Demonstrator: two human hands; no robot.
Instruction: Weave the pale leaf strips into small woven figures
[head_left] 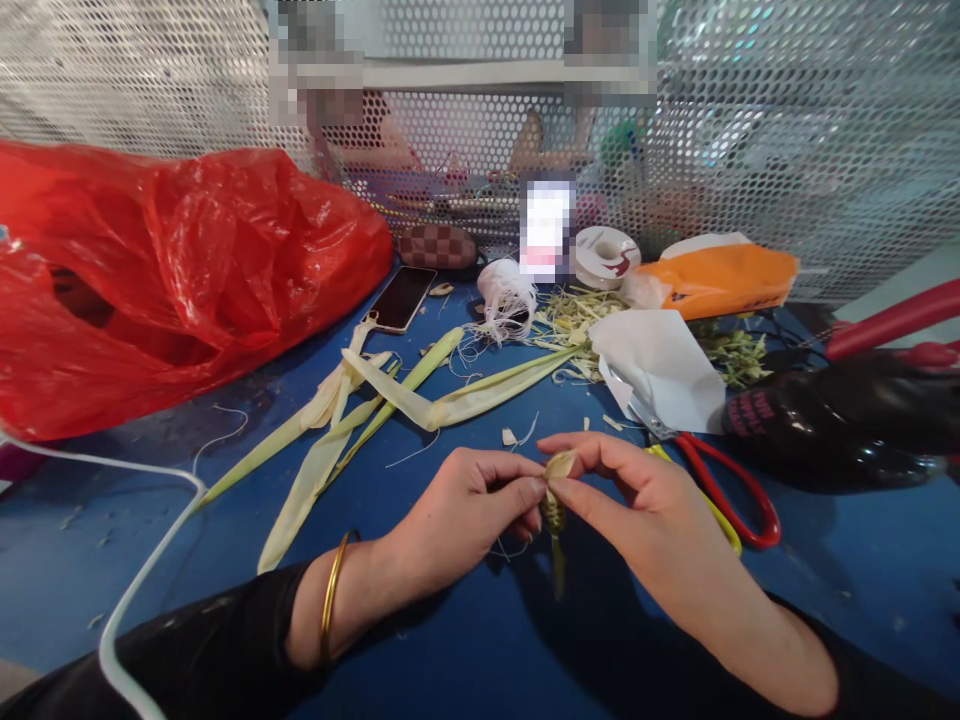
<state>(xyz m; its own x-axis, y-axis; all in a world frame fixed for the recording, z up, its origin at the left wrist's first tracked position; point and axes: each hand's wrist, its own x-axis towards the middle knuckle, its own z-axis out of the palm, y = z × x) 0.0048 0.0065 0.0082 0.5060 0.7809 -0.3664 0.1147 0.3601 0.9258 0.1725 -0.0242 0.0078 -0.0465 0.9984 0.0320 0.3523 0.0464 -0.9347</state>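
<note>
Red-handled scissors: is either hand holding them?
No, the scissors lie on the table while the left hand and right hand pinch a plaited piece.

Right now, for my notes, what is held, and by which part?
Left hand and right hand pinch a small plaited piece by its pale upper end.

**Two-handed pinch, close in**

Your left hand (476, 505) pinches thumb to index, other fingers curled under. Your right hand (652, 510) pinches too, thumb low, fingers arched above. Fingertips (534, 488) nearly meet; forearms (787, 650) angle inward from both sides.
</note>
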